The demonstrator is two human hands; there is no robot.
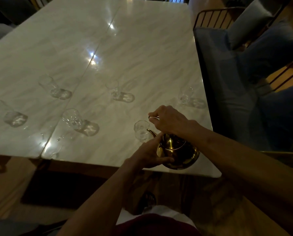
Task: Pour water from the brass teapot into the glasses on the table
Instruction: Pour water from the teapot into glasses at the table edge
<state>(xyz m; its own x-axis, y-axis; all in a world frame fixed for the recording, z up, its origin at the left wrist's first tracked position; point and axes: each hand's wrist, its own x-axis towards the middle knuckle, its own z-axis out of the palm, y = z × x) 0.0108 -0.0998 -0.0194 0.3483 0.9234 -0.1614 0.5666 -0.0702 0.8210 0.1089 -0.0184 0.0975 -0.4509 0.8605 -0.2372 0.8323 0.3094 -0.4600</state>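
- Marble table point(125, 48) spreads out ahead of both hands, pale and glossy with ceiling lights mirrored in it; its near edge runs just under the wrists.
- Blue-cushioned chairs point(227, 65) with thin metal backs stand to the right of the right hand, beyond the table's side edge.
- Brass teapot point(179, 152) sits between the two hands at the near right corner, tipped forward so its curved spout point(150, 132) reaches the rim of the nearest glass.
- Right hand point(169, 121) is above the pot, fingers closed around its thin handle.
- Left hand point(150, 152) is curled against the pot's left side, with a finger on the base of the spout.
- Nearest glass point(141, 131) stands just ahead of the left hand, touching the spout.
- Other glasses stand farther out: one point(72, 118) to the left, one point(114, 88) ahead, one point(185, 96) ahead of the right hand.
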